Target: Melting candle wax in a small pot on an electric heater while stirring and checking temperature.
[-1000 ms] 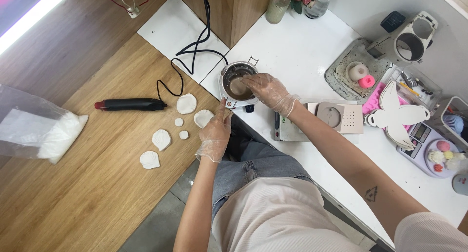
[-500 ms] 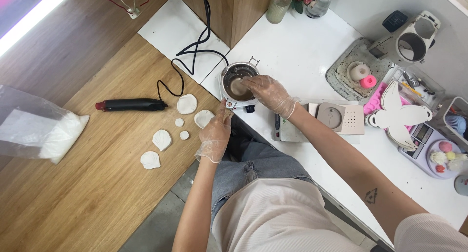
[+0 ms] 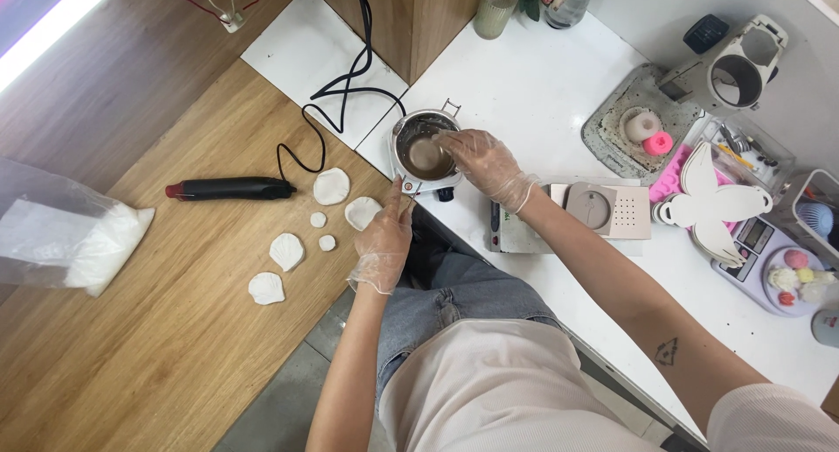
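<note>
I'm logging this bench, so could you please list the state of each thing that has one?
Metal pot: uncovered, holding brownish liquid.
Right hand: gloved, fingers over the pot.
Left hand: gloved, at the pot's near edge.
Heat gun: lying flat, cord attached.
Plastic bag: lying down, partly filled with white powder.

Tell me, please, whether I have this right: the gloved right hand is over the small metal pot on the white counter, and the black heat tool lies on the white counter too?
Not quite. The head view shows the black heat tool lying on the wooden table, not the white counter. The right hand is indeed over the small metal pot.
</note>
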